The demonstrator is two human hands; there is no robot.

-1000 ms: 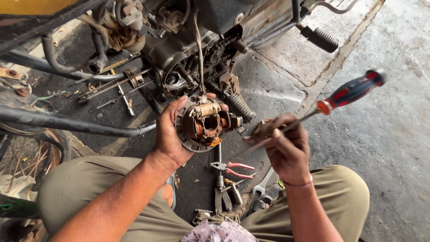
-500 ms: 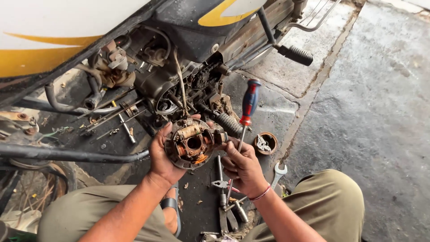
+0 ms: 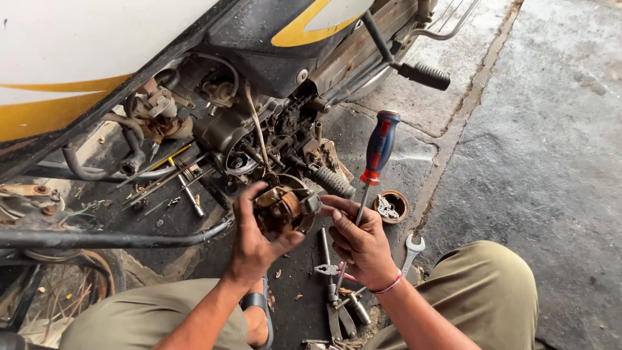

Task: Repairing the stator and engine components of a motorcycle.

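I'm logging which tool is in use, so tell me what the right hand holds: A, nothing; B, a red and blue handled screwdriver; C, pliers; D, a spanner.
B: the right hand grips the shaft of the screwdriver, whose handle points up, beside the rusty coil part held in the left hand.

A single camera sits on the person's head and looks steeply down and forward, close to the work. The left hand (image 3: 256, 236) and right hand (image 3: 363, 243) fall in the lower middle of the frame, knees under them. Beyond the hands lies the motorcycle (image 3: 214, 78) underside; to the right of the right hand stretches the concrete floor (image 3: 544, 142).
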